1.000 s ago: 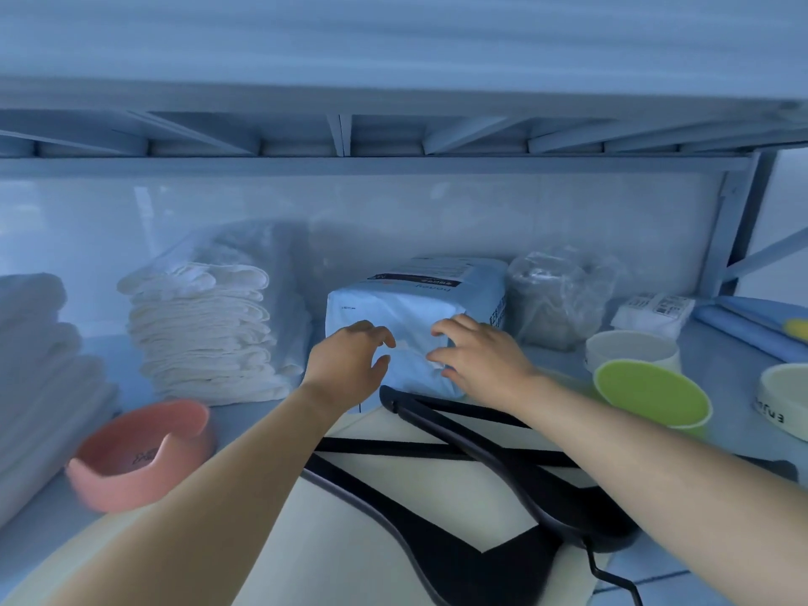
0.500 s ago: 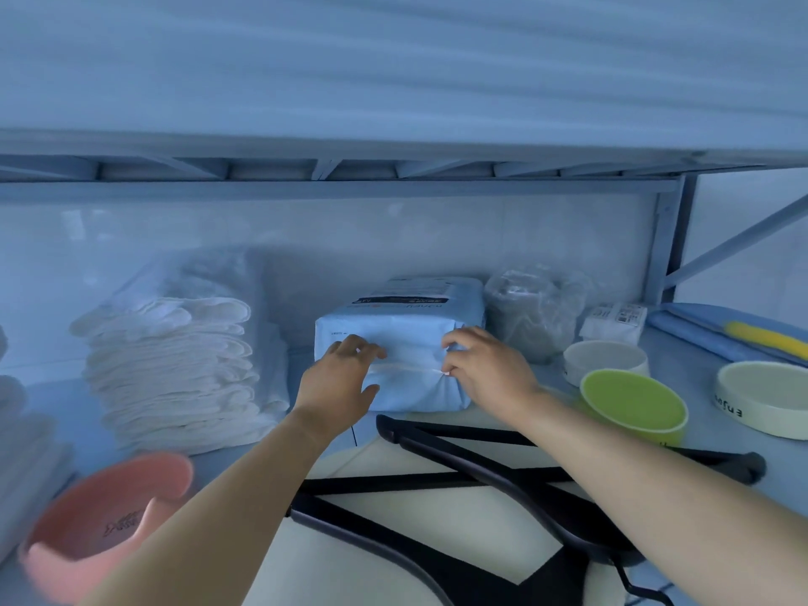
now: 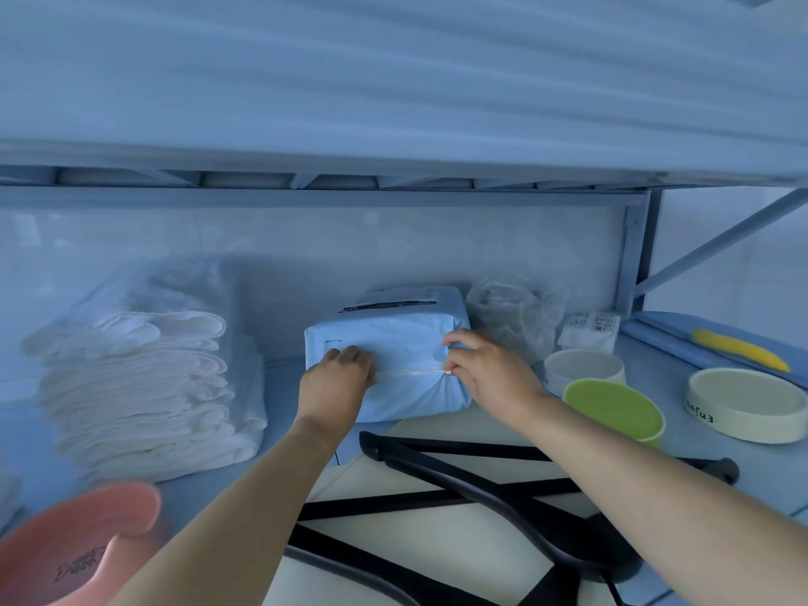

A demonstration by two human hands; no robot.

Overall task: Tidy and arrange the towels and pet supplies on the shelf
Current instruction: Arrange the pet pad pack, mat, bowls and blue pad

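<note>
Our blue pack (image 3: pixel 393 338) sits on the shelf (image 3: pixel 284 413) toward the back wall, between the stack of white towels (image 3: pixel 131 387) and a clear plastic bag (image 3: pixel 511 317). Our left hand (image 3: pixel 336 380) has its grip curled tight into the pack's front wrapper. Our right hand (image 3: pixel 485 371) has its grip pinched on the wrapper's seam at the front right edge. The green bowl (image 3: pixel 612 408) stands just beside our right wrist.

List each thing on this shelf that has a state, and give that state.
blue package, held at its front seam by both hands.
left hand, grips the blue package.
right hand, pinches the seam.
towel stack, folded, piled.
green bowl, upright, empty.
</note>
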